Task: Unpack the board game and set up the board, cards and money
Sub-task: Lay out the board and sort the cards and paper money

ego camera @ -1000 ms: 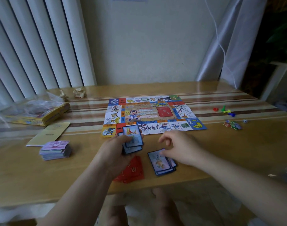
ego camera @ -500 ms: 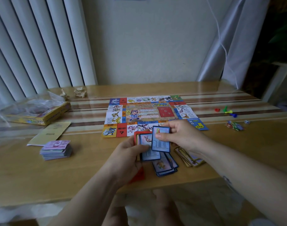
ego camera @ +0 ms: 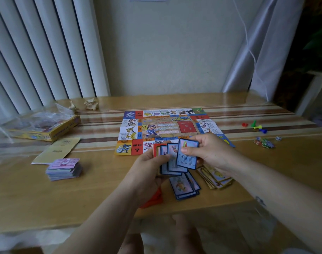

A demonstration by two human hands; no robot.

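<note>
Two hands meet just above the near edge of the surface (ego camera: 28,198), both busy with cards. The left hand (ego camera: 147,173) has its fingers curled round a fan of cards (ego camera: 170,165), mostly blue-edged with a red one at the back. The right hand (ego camera: 211,153) pinches a single blue-edged card (ego camera: 186,156) between thumb and fingers, holding it upright and overlapping the right side of the fan.

Below the hands, a blue-edged pile (ego camera: 184,187) lies face up on the wood. A looser yellow-edged pile (ego camera: 217,177) sits just to its right, under the right wrist. A few red cards (ego camera: 152,200) peek out beneath the left wrist.

Beyond the hands, the board (ego camera: 156,129) lies flat and open in the middle of the surface, its near edge partly hidden by the held cards. Off to the left stands the stack of money (ego camera: 64,169), with a yellow leaflet (ego camera: 57,150) just behind it and the game box (ego camera: 46,129) farther back under crumpled plastic wrap (ego camera: 37,116). Over on the right lie coloured pawns (ego camera: 255,125), some small tokens (ego camera: 264,143) and a die (ego camera: 278,138), well apart from the board. A ball of crumpled paper (ego camera: 91,105) rests near the far edge.
</note>
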